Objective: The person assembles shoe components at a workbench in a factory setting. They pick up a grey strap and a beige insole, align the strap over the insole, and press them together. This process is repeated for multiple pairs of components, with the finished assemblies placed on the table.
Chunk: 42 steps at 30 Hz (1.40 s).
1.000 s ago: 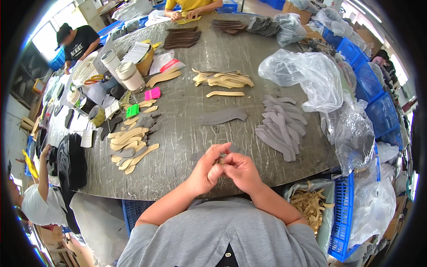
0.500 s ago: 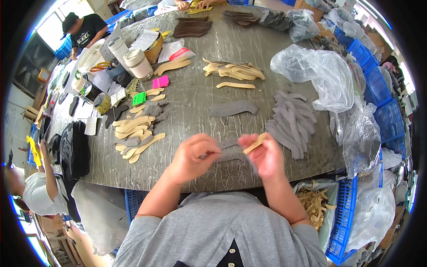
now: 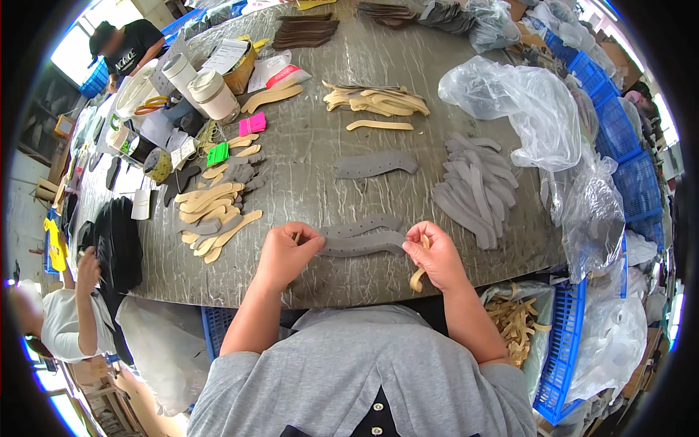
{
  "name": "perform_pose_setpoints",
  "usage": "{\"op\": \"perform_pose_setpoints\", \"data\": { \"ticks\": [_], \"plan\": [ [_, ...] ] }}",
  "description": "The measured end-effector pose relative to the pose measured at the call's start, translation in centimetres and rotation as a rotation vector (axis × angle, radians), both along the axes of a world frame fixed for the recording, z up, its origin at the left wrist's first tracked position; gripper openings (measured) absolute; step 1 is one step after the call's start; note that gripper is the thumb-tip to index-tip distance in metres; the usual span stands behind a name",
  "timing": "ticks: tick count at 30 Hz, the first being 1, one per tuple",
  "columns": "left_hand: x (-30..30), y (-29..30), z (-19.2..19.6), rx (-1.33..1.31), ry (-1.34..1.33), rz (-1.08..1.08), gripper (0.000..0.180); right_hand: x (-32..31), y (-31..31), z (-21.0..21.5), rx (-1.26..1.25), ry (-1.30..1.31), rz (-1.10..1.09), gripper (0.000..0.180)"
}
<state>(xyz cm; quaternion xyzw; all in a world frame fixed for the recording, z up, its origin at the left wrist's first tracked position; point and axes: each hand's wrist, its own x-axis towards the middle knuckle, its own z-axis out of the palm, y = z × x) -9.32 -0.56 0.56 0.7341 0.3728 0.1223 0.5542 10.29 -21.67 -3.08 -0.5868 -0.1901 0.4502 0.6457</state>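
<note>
Between my two hands a curved grey strip point(image 3: 362, 245) with small dark spots is stretched just above the table. My left hand point(image 3: 286, 253) pinches its left end between thumb and fingertips. At the other end, my right hand point(image 3: 438, 257) has its thumb and forefinger closed on the tip. A narrow tan strip point(image 3: 417, 281) also hangs from the right hand, tucked under its fingers. Right behind the held piece lies another curved grey strip point(image 3: 368, 221) with a row of holes. Farther back, a wider grey piece point(image 3: 375, 164) lies flat.
A heap of grey strips point(image 3: 477, 189) lies to the right, tan strips point(image 3: 211, 204) mixed with grey to the left. More tan pieces point(image 3: 378, 100) are stacked behind. Clear plastic bags point(image 3: 502, 102) and blue baskets point(image 3: 615, 131) line the right; jars point(image 3: 212, 95) stand at left. Two co-workers sit leftward.
My hands have come down and spread apart, from above the table to the ends of the front grey strip. The tan strip, earlier raised in my right fingers, now hangs below them.
</note>
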Motion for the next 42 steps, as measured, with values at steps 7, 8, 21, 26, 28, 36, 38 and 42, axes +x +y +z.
{"op": "perform_pose_setpoints", "data": {
  "ticks": [7, 8, 21, 26, 28, 36, 38, 42],
  "plan": [
    [0.2, -0.7, -0.2, 0.212, 0.203, -0.094, 0.015, -0.6, 0.8, -2.2, -0.093, -0.374, -0.070, 0.010],
    [0.4, -0.7, -0.4, 0.255, 0.228, -0.104, 0.016, -0.7, 1.0, -2.2, -0.131, -0.413, -0.070, 0.010],
    [1.2, 0.2, -2.6, 0.250, 0.297, -0.163, 0.018, -0.9, 1.3, -2.4, -0.235, -0.604, -0.037, 0.012],
    [1.2, 0.1, -2.7, 0.277, 0.281, -0.168, 0.016, -1.1, 1.5, -2.4, -0.296, -0.751, -0.027, 0.013],
    [1.2, 0.0, -2.8, 0.302, 0.281, -0.181, 0.016, -1.5, 1.8, -1.9, -0.370, -0.949, -0.005, 0.014],
    [1.6, -0.2, -2.9, 0.423, 0.306, -0.230, 0.015, -5.0, 3.1, -0.6, -0.240, -1.518, 0.339, 0.046],
    [1.6, -0.2, -2.9, 0.400, 0.301, -0.219, 0.016, -5.3, 3.2, -0.7, -0.272, -1.529, 0.407, 0.049],
    [1.2, -0.6, -3.4, 0.478, 0.286, -0.217, 0.014, -4.4, 2.2, -0.6, -0.300, -1.521, 0.361, 0.044]
  ]
}}
